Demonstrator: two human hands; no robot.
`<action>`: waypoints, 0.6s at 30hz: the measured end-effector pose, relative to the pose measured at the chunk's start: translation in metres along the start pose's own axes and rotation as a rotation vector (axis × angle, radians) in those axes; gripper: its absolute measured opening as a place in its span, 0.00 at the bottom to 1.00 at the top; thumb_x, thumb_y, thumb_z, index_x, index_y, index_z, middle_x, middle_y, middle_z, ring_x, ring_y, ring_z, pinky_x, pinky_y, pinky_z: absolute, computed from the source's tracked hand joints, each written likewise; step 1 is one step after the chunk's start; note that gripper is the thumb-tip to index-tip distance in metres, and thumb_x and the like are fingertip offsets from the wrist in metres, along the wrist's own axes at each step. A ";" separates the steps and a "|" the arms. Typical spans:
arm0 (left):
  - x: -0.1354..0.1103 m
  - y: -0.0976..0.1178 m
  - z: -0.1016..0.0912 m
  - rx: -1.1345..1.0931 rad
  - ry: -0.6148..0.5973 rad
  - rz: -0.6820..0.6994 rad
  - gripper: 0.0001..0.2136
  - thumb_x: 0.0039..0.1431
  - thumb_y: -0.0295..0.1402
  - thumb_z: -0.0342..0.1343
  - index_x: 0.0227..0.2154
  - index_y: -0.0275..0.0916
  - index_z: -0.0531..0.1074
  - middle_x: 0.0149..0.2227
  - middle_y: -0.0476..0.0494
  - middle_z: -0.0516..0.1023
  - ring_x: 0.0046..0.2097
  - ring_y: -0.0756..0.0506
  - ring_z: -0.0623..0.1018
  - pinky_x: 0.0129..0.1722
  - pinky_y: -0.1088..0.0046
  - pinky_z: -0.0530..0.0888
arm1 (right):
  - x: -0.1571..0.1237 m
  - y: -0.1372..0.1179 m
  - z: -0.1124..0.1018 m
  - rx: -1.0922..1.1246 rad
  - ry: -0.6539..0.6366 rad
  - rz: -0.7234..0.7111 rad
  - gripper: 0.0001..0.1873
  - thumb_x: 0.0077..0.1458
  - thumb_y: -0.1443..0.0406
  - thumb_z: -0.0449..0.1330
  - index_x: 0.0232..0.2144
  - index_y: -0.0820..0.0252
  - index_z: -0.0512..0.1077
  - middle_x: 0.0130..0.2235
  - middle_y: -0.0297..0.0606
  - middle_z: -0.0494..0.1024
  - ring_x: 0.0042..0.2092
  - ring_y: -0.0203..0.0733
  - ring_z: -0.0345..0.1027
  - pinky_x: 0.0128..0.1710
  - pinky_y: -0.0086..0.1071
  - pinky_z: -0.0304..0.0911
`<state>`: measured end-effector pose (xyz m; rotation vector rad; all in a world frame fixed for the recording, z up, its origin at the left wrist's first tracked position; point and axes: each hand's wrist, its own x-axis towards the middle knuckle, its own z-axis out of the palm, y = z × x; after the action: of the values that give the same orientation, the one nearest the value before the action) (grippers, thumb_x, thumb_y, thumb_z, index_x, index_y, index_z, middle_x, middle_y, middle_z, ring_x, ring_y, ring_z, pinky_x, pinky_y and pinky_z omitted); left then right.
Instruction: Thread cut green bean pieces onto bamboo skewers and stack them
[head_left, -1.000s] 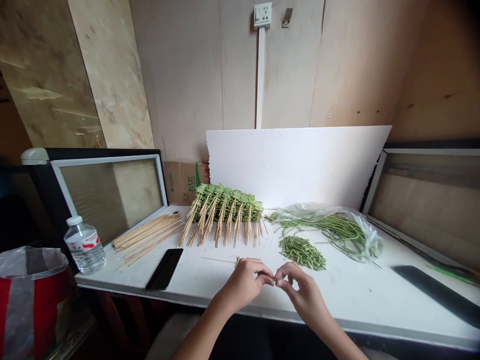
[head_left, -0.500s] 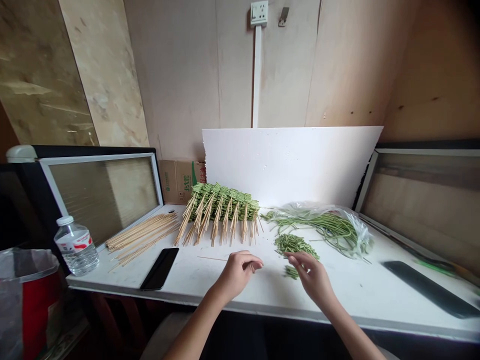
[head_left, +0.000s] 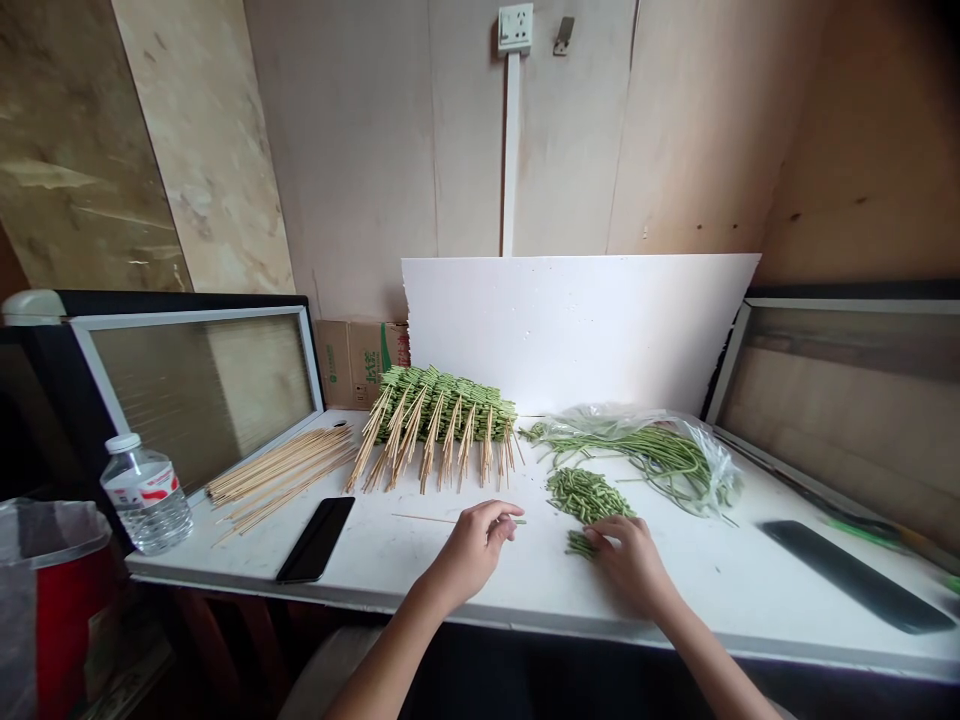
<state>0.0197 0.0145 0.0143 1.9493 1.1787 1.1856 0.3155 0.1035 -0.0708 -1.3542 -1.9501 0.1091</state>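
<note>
L hand (head_left: 474,545) fingers curled, pinching thin skewer (head_left: 421,517); bare stick pokes out L side, green bit (head_left: 520,521) shows past fingertips on R. Can't tell how bit sits on stick. R hand (head_left: 630,560) down at small bunch of cut green pcs (head_left: 579,544), fingertips at its R end; can't tell if gripping any. Bigger pile of cut pcs (head_left: 589,493) just behind, on white table (head_left: 525,600). Loaded skewers (head_left: 450,400) stacked further back, approx ctr, bare stick ends twd person. Long green stalks (head_left: 652,450) in/around clear plastic bag (head_left: 716,450) back R. Loose sticks (head_left: 277,465) L of stack, blk phone (head_left: 316,540) in front of them, water btl (head_left: 146,500) near L edge. Dark flat obj (head_left: 855,575) far R. White board (head_left: 577,330) upright at back.
</note>
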 end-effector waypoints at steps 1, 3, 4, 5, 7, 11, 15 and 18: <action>0.000 0.000 0.000 -0.015 -0.006 -0.002 0.13 0.70 0.36 0.51 0.50 0.41 0.77 0.36 0.43 0.81 0.41 0.45 0.79 0.44 0.69 0.74 | 0.001 0.001 0.000 0.011 -0.009 -0.002 0.22 0.62 0.52 0.53 0.32 0.55 0.84 0.39 0.47 0.83 0.43 0.59 0.70 0.47 0.50 0.64; 0.000 -0.002 0.001 -0.047 -0.019 -0.001 0.13 0.69 0.35 0.52 0.51 0.42 0.77 0.36 0.44 0.82 0.42 0.45 0.80 0.46 0.69 0.74 | 0.002 0.001 0.000 0.029 -0.020 -0.003 0.25 0.63 0.49 0.52 0.31 0.55 0.83 0.38 0.48 0.83 0.42 0.59 0.70 0.46 0.51 0.64; 0.001 -0.003 0.002 -0.061 -0.024 0.000 0.12 0.69 0.35 0.53 0.51 0.42 0.77 0.36 0.44 0.82 0.42 0.45 0.80 0.46 0.69 0.74 | 0.003 -0.001 -0.001 0.038 -0.016 -0.001 0.26 0.63 0.48 0.52 0.32 0.55 0.83 0.38 0.48 0.83 0.41 0.59 0.70 0.46 0.52 0.64; 0.001 -0.004 0.003 -0.073 -0.027 0.000 0.12 0.68 0.34 0.54 0.51 0.42 0.77 0.36 0.44 0.83 0.41 0.45 0.80 0.46 0.69 0.74 | 0.004 -0.004 -0.002 0.048 -0.006 0.000 0.27 0.63 0.46 0.51 0.32 0.55 0.83 0.38 0.48 0.83 0.41 0.59 0.70 0.46 0.53 0.64; 0.001 -0.005 0.005 -0.087 -0.030 -0.003 0.12 0.66 0.33 0.57 0.51 0.42 0.77 0.36 0.44 0.83 0.38 0.45 0.80 0.44 0.69 0.74 | 0.004 -0.018 -0.008 0.088 0.020 0.002 0.28 0.63 0.45 0.52 0.35 0.55 0.84 0.39 0.49 0.83 0.42 0.60 0.70 0.45 0.52 0.65; -0.002 -0.001 0.009 -0.092 -0.036 0.004 0.13 0.64 0.31 0.59 0.51 0.42 0.78 0.35 0.45 0.84 0.32 0.47 0.79 0.39 0.71 0.75 | -0.001 -0.068 -0.026 0.331 -0.090 -0.009 0.24 0.65 0.46 0.53 0.44 0.52 0.81 0.43 0.45 0.83 0.43 0.53 0.73 0.38 0.43 0.68; -0.004 0.007 0.011 -0.097 -0.068 0.039 0.15 0.63 0.29 0.60 0.52 0.44 0.77 0.36 0.46 0.85 0.34 0.47 0.81 0.42 0.71 0.77 | -0.010 -0.114 -0.035 0.540 -0.228 -0.115 0.20 0.60 0.49 0.62 0.46 0.53 0.81 0.38 0.42 0.83 0.39 0.47 0.74 0.36 0.36 0.67; -0.005 0.009 0.011 -0.105 -0.062 0.052 0.16 0.62 0.30 0.63 0.53 0.43 0.77 0.36 0.46 0.85 0.36 0.46 0.82 0.43 0.70 0.77 | -0.015 -0.125 -0.034 0.542 -0.147 -0.133 0.17 0.62 0.50 0.61 0.39 0.54 0.82 0.35 0.42 0.82 0.37 0.46 0.71 0.35 0.36 0.66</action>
<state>0.0319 0.0060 0.0143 1.9337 1.0202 1.1809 0.2424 0.0254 0.0034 -0.8764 -1.9321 0.6387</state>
